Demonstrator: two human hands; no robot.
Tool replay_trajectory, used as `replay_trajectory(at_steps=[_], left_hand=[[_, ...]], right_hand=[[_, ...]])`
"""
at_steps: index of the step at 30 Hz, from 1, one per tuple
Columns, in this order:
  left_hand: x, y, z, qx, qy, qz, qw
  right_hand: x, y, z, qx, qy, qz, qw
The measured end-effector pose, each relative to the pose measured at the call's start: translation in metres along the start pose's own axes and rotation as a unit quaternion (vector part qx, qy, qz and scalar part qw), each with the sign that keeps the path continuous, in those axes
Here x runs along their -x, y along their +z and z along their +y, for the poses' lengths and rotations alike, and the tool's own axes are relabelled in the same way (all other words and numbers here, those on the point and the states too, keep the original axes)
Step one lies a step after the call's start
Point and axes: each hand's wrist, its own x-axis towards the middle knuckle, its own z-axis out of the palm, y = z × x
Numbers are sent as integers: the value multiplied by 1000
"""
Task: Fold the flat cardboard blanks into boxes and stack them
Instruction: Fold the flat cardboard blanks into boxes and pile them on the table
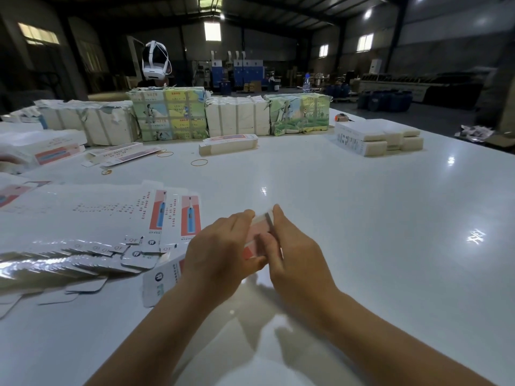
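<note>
My left hand (220, 252) and my right hand (292, 252) both grip one small white and pink cardboard blank (257, 232), held just above the white table (362, 218). The blank is blurred and mostly hidden between my fingers. To the left a fanned pile of flat blanks (111, 232) with pink and blue print lies on the table. One more blank (160, 280) lies partly under my left wrist. A folded long box (227, 144) rests further back at the centre.
Strapped bundles of blanks (170, 115) line the far side, with a low white stack (376, 136) at the right. Rubber bands (199, 162) lie loose mid-table. More boxes (55, 147) sit at far left. A person's white headset (154, 61) shows behind the bundles.
</note>
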Motion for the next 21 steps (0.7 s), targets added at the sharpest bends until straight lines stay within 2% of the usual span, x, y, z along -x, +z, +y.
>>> replay_trajectory(at_steps=[2,5,9,15,18,21], left_hand=[[0,-2,-3,12,-8,1,1000],[-1,-5,-6,32,-14,0,999],[-1,-8,-7,53,-3,10,999],[-1,-8,-8,65,18,32,997],[-1,-9,-8,31,31,41,998],[-2,-10,-7,-21,50,46,998]], right_hand=[[-2,-7,-4,-117,61,21,991],[-9,-17,-3,-271,147,14,951],[-12,-21,-2,-394,172,15,903],[-13,-25,-8,-404,115,20,907],[-12,-23,-8,-388,133,26,911],[-12,-22,-6,-320,156,40,934]])
